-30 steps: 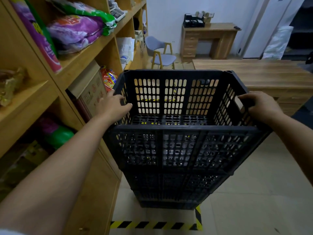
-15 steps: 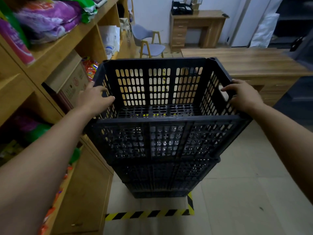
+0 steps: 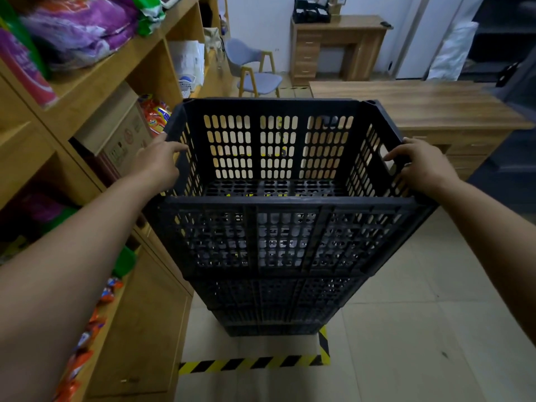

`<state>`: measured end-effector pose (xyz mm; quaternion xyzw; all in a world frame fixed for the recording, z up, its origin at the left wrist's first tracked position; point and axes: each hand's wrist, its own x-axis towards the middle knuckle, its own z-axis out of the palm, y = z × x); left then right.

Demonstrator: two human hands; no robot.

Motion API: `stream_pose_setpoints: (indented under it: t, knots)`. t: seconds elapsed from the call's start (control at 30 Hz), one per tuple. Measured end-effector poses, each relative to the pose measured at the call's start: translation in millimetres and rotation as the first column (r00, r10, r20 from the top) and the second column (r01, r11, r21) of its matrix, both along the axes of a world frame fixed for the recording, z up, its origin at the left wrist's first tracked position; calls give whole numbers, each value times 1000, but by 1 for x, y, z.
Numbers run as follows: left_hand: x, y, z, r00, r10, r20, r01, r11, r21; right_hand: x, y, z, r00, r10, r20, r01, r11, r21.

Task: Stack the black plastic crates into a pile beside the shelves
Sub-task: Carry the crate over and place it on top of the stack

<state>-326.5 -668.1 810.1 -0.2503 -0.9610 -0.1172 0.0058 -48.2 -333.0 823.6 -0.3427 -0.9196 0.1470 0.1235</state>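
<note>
top crate (image 3: 278, 158): centre frame, sitting on the crate pile (image 3: 275, 297), just beside the shelves (image 3: 95, 91)
left hand (image 3: 158, 162): grip curled on the left rim
right hand (image 3: 420, 166): grip clamped at the handle slot, probably squaring it up

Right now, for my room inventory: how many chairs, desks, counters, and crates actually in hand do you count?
Grey chair: 1
Desk with drawers: 1
Long wooden counter: 1
Black crate gripped by left hand and right hand: 1
Total: 4
</note>
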Motion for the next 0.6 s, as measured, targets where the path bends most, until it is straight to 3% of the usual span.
stream_pose_setpoints:
  t: [0.33, 0.6]
  knots:
    - [16, -2, -6, 997, 74, 28, -71, 992, -101, -6, 12, -16, 989, -34, 141, 22, 996, 86]
    - [8, -1, -13, 999, 42, -8, -42, 980, -195, -3, 17, -23, 991, -10, 130, -3, 995, 100]
